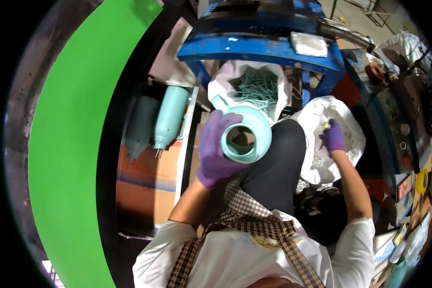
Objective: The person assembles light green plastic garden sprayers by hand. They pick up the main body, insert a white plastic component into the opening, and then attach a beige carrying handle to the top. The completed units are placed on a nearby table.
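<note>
Teal bottle shell [247, 134] gripped by left hand [215, 149]; right hand [333, 137] in white bag [353, 144].

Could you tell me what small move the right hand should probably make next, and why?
Probably bring the right hand across to the pale green jug. The left hand holds the jug with its open mouth facing up, while the right hand is in the white bag and seems to pinch a small yellowish piece, too small to identify.
</note>
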Motion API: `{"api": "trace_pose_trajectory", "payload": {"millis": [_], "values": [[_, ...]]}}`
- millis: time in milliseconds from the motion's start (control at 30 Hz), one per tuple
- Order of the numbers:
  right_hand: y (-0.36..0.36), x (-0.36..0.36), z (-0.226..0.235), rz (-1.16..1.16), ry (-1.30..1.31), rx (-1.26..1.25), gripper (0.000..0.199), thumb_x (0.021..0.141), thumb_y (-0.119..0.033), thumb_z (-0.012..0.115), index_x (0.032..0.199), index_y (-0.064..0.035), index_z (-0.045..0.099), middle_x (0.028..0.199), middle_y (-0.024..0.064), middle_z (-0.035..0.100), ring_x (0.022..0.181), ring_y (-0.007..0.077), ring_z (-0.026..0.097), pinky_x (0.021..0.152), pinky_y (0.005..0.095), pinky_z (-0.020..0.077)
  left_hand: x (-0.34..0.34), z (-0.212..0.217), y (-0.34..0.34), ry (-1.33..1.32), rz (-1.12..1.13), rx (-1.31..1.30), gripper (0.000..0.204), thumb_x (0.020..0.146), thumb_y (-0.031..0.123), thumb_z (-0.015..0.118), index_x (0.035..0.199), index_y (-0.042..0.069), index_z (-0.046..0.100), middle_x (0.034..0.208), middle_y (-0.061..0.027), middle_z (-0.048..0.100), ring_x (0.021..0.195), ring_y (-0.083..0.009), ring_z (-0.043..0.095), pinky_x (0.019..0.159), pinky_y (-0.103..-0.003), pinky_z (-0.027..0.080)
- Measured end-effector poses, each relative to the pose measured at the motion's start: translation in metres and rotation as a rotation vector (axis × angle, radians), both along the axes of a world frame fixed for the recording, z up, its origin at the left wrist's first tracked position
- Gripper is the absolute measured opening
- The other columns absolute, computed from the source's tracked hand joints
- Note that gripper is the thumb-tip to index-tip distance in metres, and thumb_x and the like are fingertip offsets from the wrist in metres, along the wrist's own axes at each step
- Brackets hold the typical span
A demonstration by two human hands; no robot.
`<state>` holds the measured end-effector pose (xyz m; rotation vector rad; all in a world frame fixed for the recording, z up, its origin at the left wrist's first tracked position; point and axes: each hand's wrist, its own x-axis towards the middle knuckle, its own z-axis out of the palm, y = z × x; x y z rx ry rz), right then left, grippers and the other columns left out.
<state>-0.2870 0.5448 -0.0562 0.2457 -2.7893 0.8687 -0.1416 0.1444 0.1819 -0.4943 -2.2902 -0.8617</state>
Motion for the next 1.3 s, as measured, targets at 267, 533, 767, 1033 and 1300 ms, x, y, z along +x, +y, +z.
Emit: {"api": "trace_pose_trajectory", "payload": {"millis": [267, 533, 767, 1033, 1300], "values": [[-0.105, 0.131, 0.299, 0.576, -0.078, -0.552, 0.012, 0.080, 0.000, 0.076, 0.090, 0.0025, 0.070, 0.101, 0.0108, 0.072, 0.084, 0.0231, 0.067, 0.079, 0.0347, 0.0535, -0.010, 0.007, 0.020, -0.087, -0.208, 0.126, 0.111, 0.063, 0.032, 0.092, 0.150, -0.005, 0.035, 0.121, -0.0139, 0.069, 0.116, -0.0365, 0.062, 0.105, -0.048, 0.043], [-0.162, 0.158, 0.299, 0.508, 0.078, -0.253, 0.020, 0.072, 0.001, 0.066, 0.091, -0.0038, 0.069, 0.097, 0.0173, 0.068, 0.084, 0.0370, 0.068, 0.073, 0.0415, 0.0550, -0.018, 0.012, 0.047, -0.009, -0.490, 0.040, 0.111, 0.068, 0.034, 0.088, 0.158, 0.008, 0.028, 0.130, -0.0068, 0.066, 0.124, -0.0326, 0.059, 0.117, -0.048, 0.031], [-0.162, 0.173, 0.287, 0.400, 0.129, -0.081, 0.016, 0.076, -0.004, 0.069, 0.092, -0.0049, 0.070, 0.094, 0.0140, 0.068, 0.080, 0.0358, 0.067, 0.070, 0.0430, 0.0543, -0.009, 0.016, 0.059, 0.129, -0.457, -0.107, 0.088, 0.056, 0.025, 0.084, 0.138, 0.008, 0.057, 0.126, -0.0088, 0.067, 0.115, -0.0317, 0.062, 0.106, -0.048, 0.045], [-0.137, 0.191, 0.306, 0.627, 0.103, -0.290, 0.035, 0.076, 0.001, 0.060, 0.110, -0.0008, 0.065, 0.087, 0.0211, 0.062, 0.085, 0.0421, 0.060, 0.076, 0.0451, 0.0507, -0.014, 0.049, 0.047, 0.195, -0.554, -0.252, 0.058, 0.071, 0.029, 0.079, 0.124, 0.009, 0.065, 0.119, -0.0099, 0.067, 0.113, -0.0317, 0.063, 0.104, -0.048, 0.046], [-0.021, 0.255, 0.271, -0.008, 0.425, -0.813, 0.036, 0.073, 0.009, 0.045, 0.101, 0.0032, 0.067, 0.095, 0.0108, 0.063, 0.085, 0.0180, 0.060, 0.078, 0.0297, 0.0502, -0.013, 0.020, -0.120, -0.561, -0.043, 1.178, 0.059, 0.098, 0.049, 0.053, 0.143, 0.011, 0.044, 0.116, -0.0147, 0.060, 0.083, -0.0233, 0.065, 0.058, -0.024, 0.051]]}}
